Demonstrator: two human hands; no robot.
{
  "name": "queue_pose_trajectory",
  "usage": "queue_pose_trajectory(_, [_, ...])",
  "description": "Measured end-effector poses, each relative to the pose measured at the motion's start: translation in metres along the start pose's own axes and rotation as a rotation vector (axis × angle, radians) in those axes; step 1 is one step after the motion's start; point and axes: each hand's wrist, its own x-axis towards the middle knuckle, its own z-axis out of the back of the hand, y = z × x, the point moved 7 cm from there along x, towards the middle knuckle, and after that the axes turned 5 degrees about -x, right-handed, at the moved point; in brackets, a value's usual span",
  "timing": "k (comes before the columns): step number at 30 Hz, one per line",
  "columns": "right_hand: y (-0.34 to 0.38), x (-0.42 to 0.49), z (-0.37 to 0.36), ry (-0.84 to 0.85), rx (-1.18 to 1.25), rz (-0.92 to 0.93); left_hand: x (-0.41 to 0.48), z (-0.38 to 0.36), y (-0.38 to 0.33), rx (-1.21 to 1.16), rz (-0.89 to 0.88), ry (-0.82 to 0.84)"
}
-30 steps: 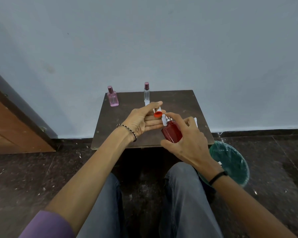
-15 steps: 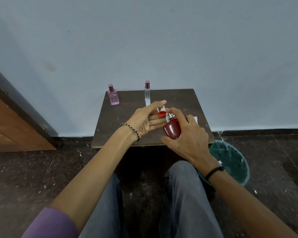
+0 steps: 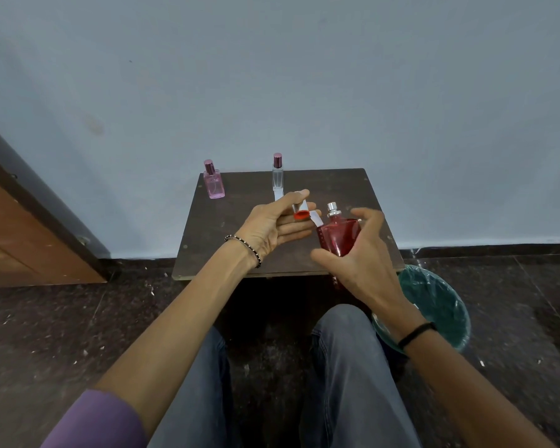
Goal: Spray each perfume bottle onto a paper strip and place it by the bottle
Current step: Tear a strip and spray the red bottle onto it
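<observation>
- Red bottle [image 3: 338, 236] and the right hand [image 3: 359, 263] round it: thumb and lower fingers grip the glass body and hold it in the air over the near right part of the table [image 3: 240, 227], almost upright. The forefinger [image 3: 369, 215], which lay on top of the sprayer half a second ago, has lifted clear.
- Left hand [image 3: 278, 227]: its place has barely changed. The thumb pinches the cap and a paper strip against nearly straight fingers, just beside the bottle's neck.
- Clear bottle [image 3: 277, 176]: stands capped at the back edge, unmoved, with a white strip [image 3: 278, 196] lying on the table just in front of it (this pair looks finished).
- Pink bottle [image 3: 213, 184]: stands capped at the back left, unmoved; no strip shows beside it.
- Paper strip [image 3: 316, 218]: its free end points toward the sprayer, close to it but apart.
- Cap [image 3: 300, 215]: red, off the bottle, open end toward the camera.
- Sprayer [image 3: 333, 208]: silver, now bare, where earlier the finger covered it.
- Reading: the raised finger suggests that the press is over and this strip is scented. Capping the bottle, setting it down and laying the strip beside it probably remain; no mist is visible to confirm this.
</observation>
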Motion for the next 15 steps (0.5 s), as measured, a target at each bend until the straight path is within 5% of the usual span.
queue_pose_trajectory(9, [0.001, -0.006, -0.033, 0.476, 1.020, -0.322, 0.009, 0.010, 0.000, 0.010, -0.091, -0.125])
queue_pose_trajectory(15, [0.002, -0.008, -0.038, 0.596, 1.118, -0.369, 0.009, 0.008, -0.003, -0.002, -0.095, -0.100])
